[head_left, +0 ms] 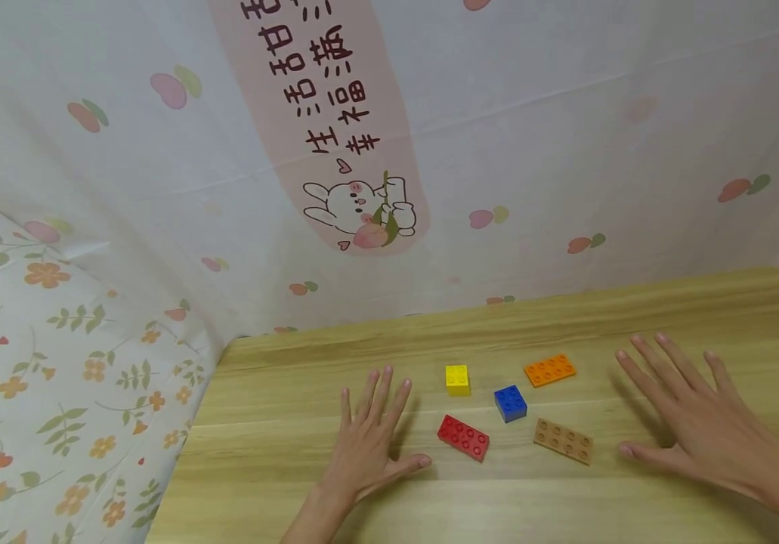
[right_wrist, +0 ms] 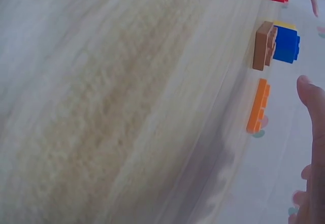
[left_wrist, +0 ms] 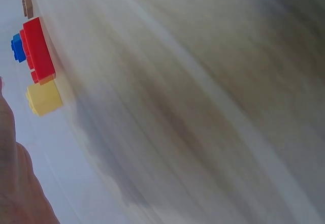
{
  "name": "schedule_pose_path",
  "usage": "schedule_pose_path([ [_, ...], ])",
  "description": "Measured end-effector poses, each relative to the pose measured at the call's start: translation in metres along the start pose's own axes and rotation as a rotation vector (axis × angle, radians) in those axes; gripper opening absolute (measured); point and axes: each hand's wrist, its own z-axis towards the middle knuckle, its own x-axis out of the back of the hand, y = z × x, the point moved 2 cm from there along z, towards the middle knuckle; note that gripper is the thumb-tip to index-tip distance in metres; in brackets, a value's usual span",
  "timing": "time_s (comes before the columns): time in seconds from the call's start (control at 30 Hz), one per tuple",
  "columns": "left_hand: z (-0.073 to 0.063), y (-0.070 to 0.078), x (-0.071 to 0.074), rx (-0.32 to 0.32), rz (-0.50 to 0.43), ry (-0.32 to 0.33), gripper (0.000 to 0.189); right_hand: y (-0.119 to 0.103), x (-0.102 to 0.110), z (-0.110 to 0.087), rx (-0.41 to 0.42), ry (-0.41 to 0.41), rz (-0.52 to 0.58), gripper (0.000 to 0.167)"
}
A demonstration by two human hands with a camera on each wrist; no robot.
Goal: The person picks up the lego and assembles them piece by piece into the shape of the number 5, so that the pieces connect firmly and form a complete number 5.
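The fingers (head_left: 399, 402) of the left hand (head_left: 366, 447) are straight and spread, holding nothing; those of the right hand (head_left: 698, 419) are fanned out too, equally without a grip. Well beyond the blue brick (head_left: 511, 404) hangs a white cloth (head_left: 532, 151), its pink panel (head_left: 385, 98) printed with dark characters (head_left: 357, 92) and a rabbit (head_left: 344, 200), up and to the brick's left. A floral cloth (head_left: 35, 340) hangs far to the brick's left. The wood-grain table (head_left: 280, 423) spreads beneath the brick on every side. The right hand is to the brick's right, the left hand to its left. Nearer the person than the blue brick lie two eight-studded pieces: the tan brick (head_left: 563, 441) to its right and the red brick (head_left: 464, 437) to its left. The orange brick (head_left: 550, 371), also eight-studded, is just beyond it to the right. The blue brick itself has four studs, facing up, and sits apart from the other pieces. The yellow brick (head_left: 458, 380), four-studded as well, is to its left and slightly farther from the person.
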Motion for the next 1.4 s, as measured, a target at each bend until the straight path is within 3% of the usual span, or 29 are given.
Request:
schedule_pose_path([
  [0.63, 0.002, 0.011, 0.005, -0.024, 0.008, -0.047, 0.097, -0.006, -0.003, 0.007, 0.011, 0.008, 0.022, 0.108],
  [0.93, 0.004, 0.022, 0.009, -0.067, -0.042, -0.07, 0.096, -0.014, -0.003, 0.011, 0.052, 0.026, 0.134, 0.104],
  [1.17, 0.011, 0.042, 0.02, -0.207, -0.078, -0.02, 0.074, -0.021, -0.004, 0.014, 0.094, 0.046, 0.168, 0.098],
  [1.4, 0.02, 0.075, 0.024, -0.409, -0.162, 0.104, 0.045, -0.024, -0.003, 0.017, 0.127, 0.093, 0.179, 0.084],
])
